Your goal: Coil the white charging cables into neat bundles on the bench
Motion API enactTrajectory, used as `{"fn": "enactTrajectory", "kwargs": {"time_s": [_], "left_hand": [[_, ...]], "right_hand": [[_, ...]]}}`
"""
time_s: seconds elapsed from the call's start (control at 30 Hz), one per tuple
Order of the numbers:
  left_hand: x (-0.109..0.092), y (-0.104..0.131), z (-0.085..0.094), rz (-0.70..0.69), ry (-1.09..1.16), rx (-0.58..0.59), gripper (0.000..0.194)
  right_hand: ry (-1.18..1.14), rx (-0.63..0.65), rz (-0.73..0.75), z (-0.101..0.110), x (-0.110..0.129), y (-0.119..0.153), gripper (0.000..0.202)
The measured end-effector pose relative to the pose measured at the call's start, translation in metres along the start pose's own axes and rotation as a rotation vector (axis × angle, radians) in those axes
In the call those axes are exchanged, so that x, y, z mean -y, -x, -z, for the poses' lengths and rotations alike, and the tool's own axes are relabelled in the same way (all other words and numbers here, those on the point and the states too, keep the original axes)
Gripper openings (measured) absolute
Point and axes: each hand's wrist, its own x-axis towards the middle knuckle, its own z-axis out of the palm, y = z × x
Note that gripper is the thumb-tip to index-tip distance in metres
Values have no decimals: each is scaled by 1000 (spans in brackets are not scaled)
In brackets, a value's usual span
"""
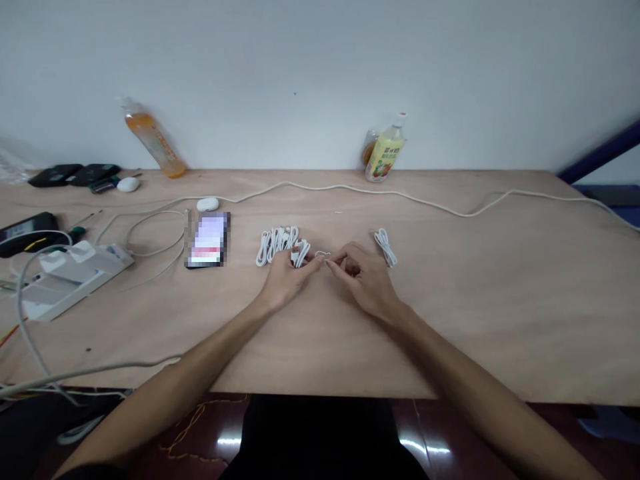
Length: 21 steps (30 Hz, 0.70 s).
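My left hand (287,277) is closed around a coiled white cable (301,254), which partly shows above the thumb. Its fingertips meet those of my right hand (367,277) over the table. Between them runs a thin white tie (323,254), bent in a small loop; my right thumb and forefinger pinch its end. Just left of my left hand, several coiled white cables (273,245) lie side by side, partly covered by that hand. One more coiled white cable (385,247) rests beyond my right hand, apart from it.
At left are a phone (209,240), a white earbud case (207,204) and a white power strip (83,277) with cords. A long white cord (345,188) crosses the table's back. An orange drink bottle (156,141) and a yellow-labelled bottle (386,152) lean against the wall.
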Motion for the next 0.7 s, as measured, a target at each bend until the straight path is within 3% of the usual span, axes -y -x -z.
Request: {"fn": "enactTrajectory", "kwargs": {"time_s": [0.33, 0.7], "left_hand": [[-3, 0, 2, 28, 21, 15, 46], [-3, 0, 2, 22, 20, 42, 47]], "right_hand": [[130, 8, 184, 5, -9, 3, 20], [121, 6, 207, 3, -9, 2, 21]]}}
